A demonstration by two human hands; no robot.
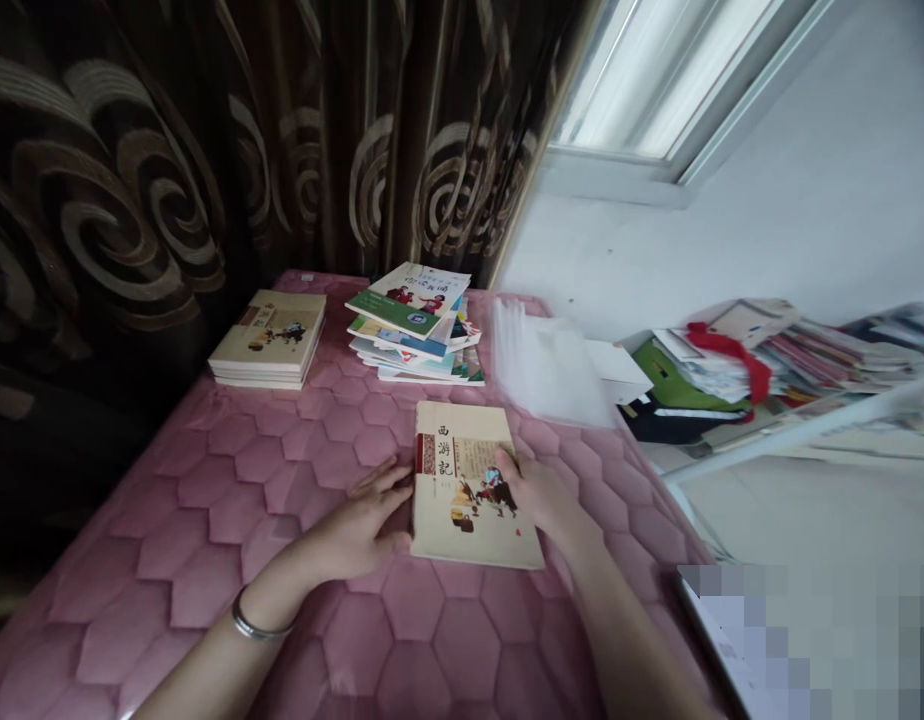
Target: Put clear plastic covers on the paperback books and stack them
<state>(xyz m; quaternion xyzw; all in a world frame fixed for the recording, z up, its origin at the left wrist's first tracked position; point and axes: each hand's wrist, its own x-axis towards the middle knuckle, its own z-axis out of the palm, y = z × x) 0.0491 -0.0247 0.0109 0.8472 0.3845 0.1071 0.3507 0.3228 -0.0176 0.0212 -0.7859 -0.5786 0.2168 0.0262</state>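
Note:
A cream book with red Chinese characters and a painted picture on its cover lies flat on the pink quilted surface. My left hand rests at the book's left edge, fingers stretched out and touching the spine side. My right hand lies on the book's right edge, its fingers curled over the cover. A silver bangle is on my left wrist.
Behind the book stand a stack of cream books at left and a fanned pile of colourful books in the middle. Clear plastic sleeves lie at right. A dark patterned curtain hangs behind; a cluttered shelf is at right.

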